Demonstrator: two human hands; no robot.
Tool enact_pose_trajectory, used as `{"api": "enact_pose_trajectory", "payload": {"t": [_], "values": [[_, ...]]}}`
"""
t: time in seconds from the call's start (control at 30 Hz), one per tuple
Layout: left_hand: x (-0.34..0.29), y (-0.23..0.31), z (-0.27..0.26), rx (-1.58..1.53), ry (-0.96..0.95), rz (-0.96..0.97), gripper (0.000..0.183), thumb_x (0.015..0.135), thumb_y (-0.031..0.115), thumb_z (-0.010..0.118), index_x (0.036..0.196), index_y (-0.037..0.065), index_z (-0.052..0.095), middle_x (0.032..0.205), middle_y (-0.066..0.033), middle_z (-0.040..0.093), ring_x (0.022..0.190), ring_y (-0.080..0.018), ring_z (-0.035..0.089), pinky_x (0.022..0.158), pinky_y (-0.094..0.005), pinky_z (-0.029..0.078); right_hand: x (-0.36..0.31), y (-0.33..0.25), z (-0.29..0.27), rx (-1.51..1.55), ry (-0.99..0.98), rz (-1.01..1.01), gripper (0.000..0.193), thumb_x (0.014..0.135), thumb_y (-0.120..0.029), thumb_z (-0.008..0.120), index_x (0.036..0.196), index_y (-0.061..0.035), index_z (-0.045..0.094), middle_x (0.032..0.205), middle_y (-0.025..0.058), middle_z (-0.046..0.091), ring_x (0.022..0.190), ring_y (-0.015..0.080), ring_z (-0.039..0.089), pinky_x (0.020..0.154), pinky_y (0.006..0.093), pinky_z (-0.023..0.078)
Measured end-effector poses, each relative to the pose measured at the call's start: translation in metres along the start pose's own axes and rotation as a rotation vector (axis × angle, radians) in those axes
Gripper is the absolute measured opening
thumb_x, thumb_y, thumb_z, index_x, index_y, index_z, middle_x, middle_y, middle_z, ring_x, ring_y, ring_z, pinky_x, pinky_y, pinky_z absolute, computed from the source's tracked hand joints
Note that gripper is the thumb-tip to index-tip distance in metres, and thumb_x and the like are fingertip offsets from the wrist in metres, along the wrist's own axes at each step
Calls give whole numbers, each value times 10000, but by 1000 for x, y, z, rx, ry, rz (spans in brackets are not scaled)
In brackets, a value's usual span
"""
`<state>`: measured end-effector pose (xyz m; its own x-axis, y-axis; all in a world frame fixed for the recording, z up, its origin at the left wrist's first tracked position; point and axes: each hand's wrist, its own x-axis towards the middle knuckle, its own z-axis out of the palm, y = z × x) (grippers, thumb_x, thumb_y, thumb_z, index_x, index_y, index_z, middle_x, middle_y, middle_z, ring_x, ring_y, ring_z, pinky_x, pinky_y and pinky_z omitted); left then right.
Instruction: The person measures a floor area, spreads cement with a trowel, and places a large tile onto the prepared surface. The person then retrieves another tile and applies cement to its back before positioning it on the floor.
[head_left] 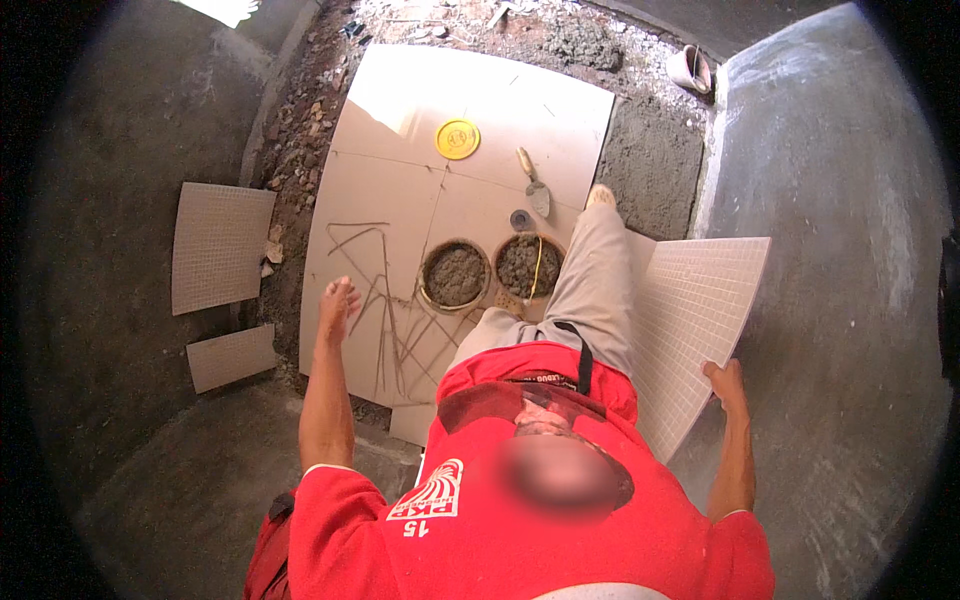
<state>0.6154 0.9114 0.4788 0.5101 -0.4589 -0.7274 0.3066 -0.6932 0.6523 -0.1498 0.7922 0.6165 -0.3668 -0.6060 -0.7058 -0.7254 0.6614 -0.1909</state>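
Observation:
My right hand grips the edge of a large floor tile that stands tilted along my right side. The tile's gridded back faces up toward me; its lower part is hidden behind my leg and shirt. My left hand hangs over the laid tiles, its fingers loosely bent and nothing visible in them. Two buckets of wet mortar, a left one and a right one, stand by my feet. Beyond them lies a trowel with a wooden handle, near a small dark round object.
A yellow round lid lies on the tiles. Wet mortar is spread by the right wall. Two cut tile pieces, one larger and one smaller, lean at the left wall. Rubble and a tipped bucket lie at the far side.

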Motion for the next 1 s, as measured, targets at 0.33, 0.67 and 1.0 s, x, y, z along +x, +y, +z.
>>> {"api": "enact_pose_trajectory", "payload": {"t": [0.33, 0.67, 1.0], "values": [[87, 286, 165, 288, 175, 40, 495, 940, 407, 587, 1277, 44, 564, 1213, -120, 604, 1084, -264, 611, 888, -372, 497, 244, -178, -51, -32, -141, -175, 377, 775, -179, 668, 1006, 119, 657, 908, 270, 688, 789, 367, 695, 705, 461, 539], [147, 474, 513, 520, -528, 392, 464, 985, 386, 540, 1256, 10, 564, 1087, -120, 644, 971, -183, 610, 837, -319, 494, 284, -354, -143, -350, -138, -339, 437, 827, -286, 664, 772, 146, 633, 790, 346, 624, 795, 480, 645, 713, 515, 487], [243, 567, 738, 843, -887, 590, 670, 961, 557, 491, 1302, -17, 545, 1139, -166, 659, 973, -219, 610, 865, -348, 480, 273, -498, -320, -751, -251, -738, 260, 895, -215, 600, 883, 37, 664, 852, 223, 645, 823, 403, 621, 780, 482, 460]]}}
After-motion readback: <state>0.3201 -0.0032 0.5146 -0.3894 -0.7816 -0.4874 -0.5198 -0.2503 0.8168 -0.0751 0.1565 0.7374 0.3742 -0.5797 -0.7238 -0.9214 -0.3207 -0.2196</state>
